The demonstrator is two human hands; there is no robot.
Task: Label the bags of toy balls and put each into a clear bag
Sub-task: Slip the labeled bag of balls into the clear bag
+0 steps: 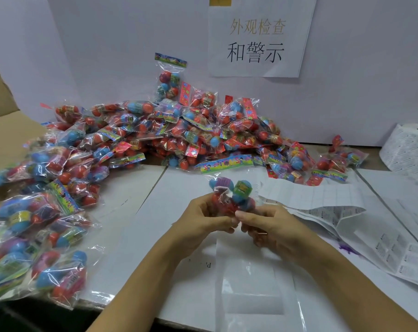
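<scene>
Both hands meet over the middle of the white table. My left hand (209, 218) and my right hand (263, 224) grip the lower end of one bag of toy balls (234, 188), which stands upright with its colourful header card at the top. Red and blue balls show through its film. A clear bag (253, 281) hangs or lies below my hands toward the near edge; who holds its mouth is hidden by my fingers. A large heap of ball bags (169, 135) fills the back of the table.
More ball bags (40, 236) are piled at the left beside a cardboard box (2, 130). A roll of labels (411, 149) sits at the far right, with label backing sheets (347, 212) spread on the right. A white board with a paper sign (258, 37) stands behind.
</scene>
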